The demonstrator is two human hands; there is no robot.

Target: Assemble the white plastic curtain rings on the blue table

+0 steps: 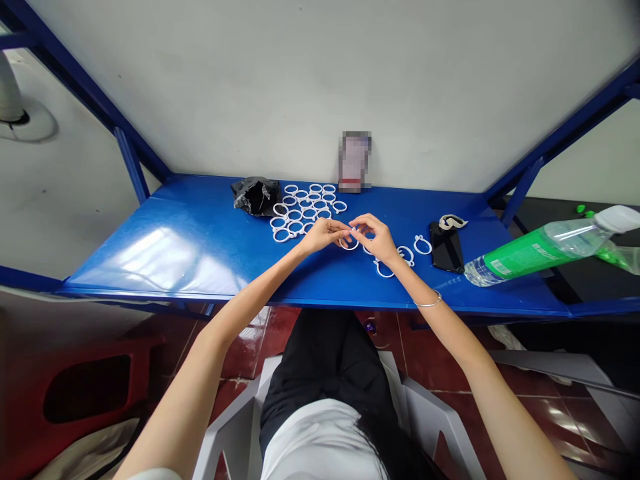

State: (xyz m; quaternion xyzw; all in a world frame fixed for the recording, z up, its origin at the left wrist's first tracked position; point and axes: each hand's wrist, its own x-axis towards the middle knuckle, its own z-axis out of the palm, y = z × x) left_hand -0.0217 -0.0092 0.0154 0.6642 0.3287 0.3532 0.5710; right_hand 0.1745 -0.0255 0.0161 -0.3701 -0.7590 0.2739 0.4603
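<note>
A white plastic curtain ring (349, 246) is pinched between my two hands, just above the blue tabletop. My left hand (323, 235) grips it from the left, fingers closed. From the right, my right hand (375, 236) closes its fingertips on the small knob at the ring's top. Left of and behind my hands lies a cluster of several similar white rings (294, 215). A few more rings (423, 245) lie to the right, some partly hidden under my right hand and wrist.
A crumpled black plastic bag (256, 197) sits at the back left. To the right are a black phone (447, 248), a pale coiled strap (452, 222) and a green-labelled water bottle (535, 252). A blurred-out upright object (355, 162) leans against the wall. The blue table (210, 227) has a front edge before my lap.
</note>
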